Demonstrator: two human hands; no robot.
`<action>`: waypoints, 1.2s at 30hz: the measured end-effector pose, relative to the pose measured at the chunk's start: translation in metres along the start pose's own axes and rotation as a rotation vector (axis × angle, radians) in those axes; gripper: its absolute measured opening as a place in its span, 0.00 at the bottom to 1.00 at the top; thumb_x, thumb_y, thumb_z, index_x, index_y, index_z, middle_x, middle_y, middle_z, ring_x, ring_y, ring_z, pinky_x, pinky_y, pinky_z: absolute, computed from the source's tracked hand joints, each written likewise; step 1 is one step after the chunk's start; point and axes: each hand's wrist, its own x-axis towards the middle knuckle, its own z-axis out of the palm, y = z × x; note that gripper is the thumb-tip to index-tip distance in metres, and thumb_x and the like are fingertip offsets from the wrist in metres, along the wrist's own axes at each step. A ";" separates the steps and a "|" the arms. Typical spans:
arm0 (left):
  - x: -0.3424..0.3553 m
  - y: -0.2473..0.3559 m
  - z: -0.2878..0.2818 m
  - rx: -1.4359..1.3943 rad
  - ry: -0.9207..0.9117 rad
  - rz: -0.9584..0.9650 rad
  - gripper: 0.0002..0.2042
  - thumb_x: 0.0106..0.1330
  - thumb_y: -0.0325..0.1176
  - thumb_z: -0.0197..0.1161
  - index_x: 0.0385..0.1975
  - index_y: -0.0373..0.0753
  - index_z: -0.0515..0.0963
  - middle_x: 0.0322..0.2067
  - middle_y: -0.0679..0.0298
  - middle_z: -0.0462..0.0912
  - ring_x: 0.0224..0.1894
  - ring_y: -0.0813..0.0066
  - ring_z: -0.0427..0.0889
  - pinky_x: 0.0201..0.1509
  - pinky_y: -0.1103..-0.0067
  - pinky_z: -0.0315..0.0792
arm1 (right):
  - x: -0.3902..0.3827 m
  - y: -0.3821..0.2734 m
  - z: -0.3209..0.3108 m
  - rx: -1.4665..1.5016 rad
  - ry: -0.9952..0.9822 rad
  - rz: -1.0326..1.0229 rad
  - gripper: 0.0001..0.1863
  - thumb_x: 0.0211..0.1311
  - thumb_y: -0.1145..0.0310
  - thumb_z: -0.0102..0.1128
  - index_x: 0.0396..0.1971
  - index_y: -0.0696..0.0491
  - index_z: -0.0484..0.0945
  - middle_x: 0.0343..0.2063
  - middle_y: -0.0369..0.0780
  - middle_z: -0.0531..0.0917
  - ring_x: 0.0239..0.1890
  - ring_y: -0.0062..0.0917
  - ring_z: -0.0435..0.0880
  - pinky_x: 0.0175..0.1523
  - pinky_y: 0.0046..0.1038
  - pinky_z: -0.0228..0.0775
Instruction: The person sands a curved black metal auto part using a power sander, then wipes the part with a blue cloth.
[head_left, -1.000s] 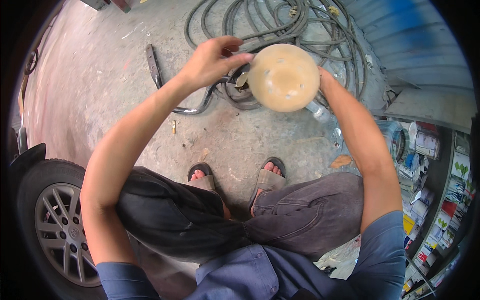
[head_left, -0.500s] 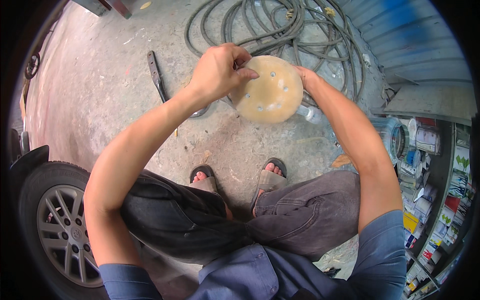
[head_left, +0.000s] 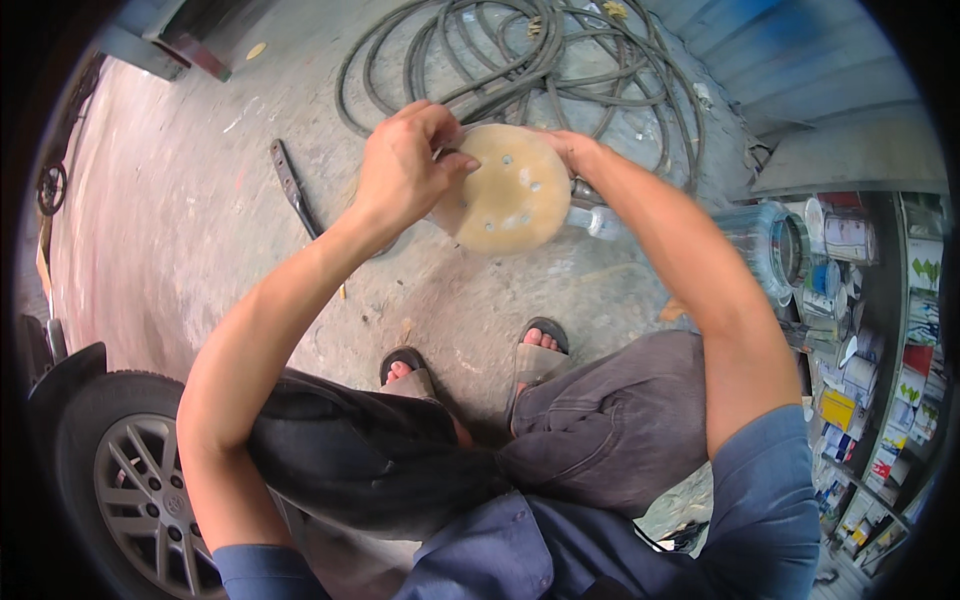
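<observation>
Disc [head_left: 515, 195], tan and perforated, is up above the floor [head_left: 450, 300], between both hands. The left hand [head_left: 405, 160], its thumb at the rim a second ago, now seems to pinch the edge, suggesting firmer purchase; the right hand [head_left: 577, 148] is half hidden behind, its grip impossible to tell.

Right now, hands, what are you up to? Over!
Left hand: thumb on tan holed disc, near its edge. Right hand: at disc's far side, fingers mostly hidden. Coiled hose on floor beyond.
</observation>
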 end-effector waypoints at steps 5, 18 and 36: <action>0.005 -0.008 -0.007 -0.002 -0.332 -0.341 0.14 0.51 0.27 0.78 0.27 0.34 0.76 0.25 0.63 0.78 0.30 0.79 0.77 0.36 0.76 0.74 | -0.011 0.008 0.007 0.089 0.055 0.107 0.26 0.73 0.48 0.53 0.62 0.48 0.76 0.55 0.36 0.83 0.53 0.21 0.82 0.56 0.30 0.76; 0.039 -0.001 -0.008 -0.056 -0.172 -0.153 0.10 0.53 0.22 0.75 0.24 0.34 0.76 0.18 0.63 0.78 0.23 0.81 0.74 0.28 0.78 0.70 | 0.031 0.008 -0.032 -0.074 0.126 -0.111 0.23 0.72 0.54 0.58 0.57 0.53 0.80 0.51 0.36 0.84 0.52 0.19 0.80 0.56 0.27 0.73; -0.194 0.231 -0.479 -0.270 0.634 -1.131 0.14 0.62 0.29 0.72 0.35 0.43 0.70 0.29 0.55 0.81 0.22 0.70 0.77 0.21 0.74 0.77 | -0.431 -0.264 0.132 0.132 1.386 -0.502 0.23 0.60 0.64 0.69 0.54 0.54 0.78 0.49 0.36 0.81 0.55 0.23 0.77 0.63 0.28 0.66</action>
